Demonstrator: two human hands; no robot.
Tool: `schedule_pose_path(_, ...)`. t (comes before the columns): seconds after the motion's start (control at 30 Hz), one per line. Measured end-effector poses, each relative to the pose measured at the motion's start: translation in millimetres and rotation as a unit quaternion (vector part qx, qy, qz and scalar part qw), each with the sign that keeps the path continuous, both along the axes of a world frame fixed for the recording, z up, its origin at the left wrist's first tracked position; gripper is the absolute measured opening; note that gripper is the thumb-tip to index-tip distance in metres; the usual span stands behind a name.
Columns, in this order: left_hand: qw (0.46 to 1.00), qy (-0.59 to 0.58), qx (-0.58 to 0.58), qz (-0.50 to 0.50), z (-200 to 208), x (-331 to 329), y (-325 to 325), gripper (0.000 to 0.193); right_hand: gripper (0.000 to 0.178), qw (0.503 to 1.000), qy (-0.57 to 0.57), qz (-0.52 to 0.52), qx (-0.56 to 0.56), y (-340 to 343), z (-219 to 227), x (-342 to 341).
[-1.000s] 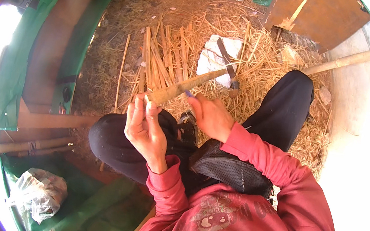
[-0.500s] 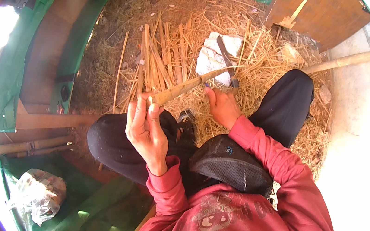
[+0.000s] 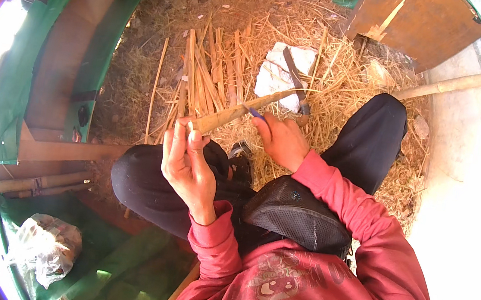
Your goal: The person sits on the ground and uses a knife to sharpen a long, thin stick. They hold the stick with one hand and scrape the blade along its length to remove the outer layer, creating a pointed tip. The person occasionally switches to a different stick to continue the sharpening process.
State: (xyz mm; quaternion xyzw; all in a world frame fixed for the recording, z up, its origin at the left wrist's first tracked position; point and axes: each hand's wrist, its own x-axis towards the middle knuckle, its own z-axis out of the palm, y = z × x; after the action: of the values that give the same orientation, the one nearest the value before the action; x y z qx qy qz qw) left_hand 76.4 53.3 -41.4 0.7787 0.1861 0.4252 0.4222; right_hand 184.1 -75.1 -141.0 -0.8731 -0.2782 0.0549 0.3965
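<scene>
A split bamboo piece (image 3: pixel 227 115) slants up and away to the right, its near end pinched between the thumb and fingers of my left hand (image 3: pixel 189 170). My right hand (image 3: pixel 285 145) is closed around a slim blue tool (image 3: pixel 255 114), whose tip meets the side of the bamboo about midway along. Most of that tool is hidden in my fist, so its exact kind is unclear. Beyond the bamboo's far end, a dark-bladed machete (image 3: pixel 293 67) rests on a white stone (image 3: pixel 271 75), its handle toward me.
Several split bamboo strips (image 3: pixel 202 75) lie on the ground ahead, among straw and shavings (image 3: pixel 344 97). A rusty brown panel (image 3: pixel 420 28) stands at far right, near a bamboo pole (image 3: pixel 461 88). Green sheeting (image 3: pixel 38 75) lines the left, with a clear plastic bag (image 3: pixel 48 249) at lower left.
My right hand and the blue tool have shifted left and slightly up along the bamboo, toward my left hand. My left hand keeps its hold on the near end, having barely moved.
</scene>
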Motion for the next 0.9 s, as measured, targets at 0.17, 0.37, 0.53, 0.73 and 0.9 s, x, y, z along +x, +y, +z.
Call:
schedule_pose_path(0.17,0.999,0.027,0.026,0.001,4,0,-5,0.022,0.049,0.976,-0.012,-0.157,-0.152,-18,-89,51)
schedule_pose_path(0.37,1.000,0.020,0.023,0.006,3,-3,0,0.020,0.051,0.975,0.000,-0.144,-0.167,-13,-85,34)
schedule_pose_path(0.53,0.999,0.011,0.033,-0.020,13,14,-13,0.020,0.048,0.970,0.057,-0.094,-0.218,-77,-211,99)
schedule_pose_path(0.73,0.999,-0.001,0.036,0.012,3,7,-2,0.020,0.051,0.966,0.060,-0.179,-0.176,-22,-80,71)
schedule_pose_path(0.9,1.000,0.016,0.016,-0.019,3,1,-1,0.023,0.053,0.994,0.093,0.016,0.056,-23,60,11)
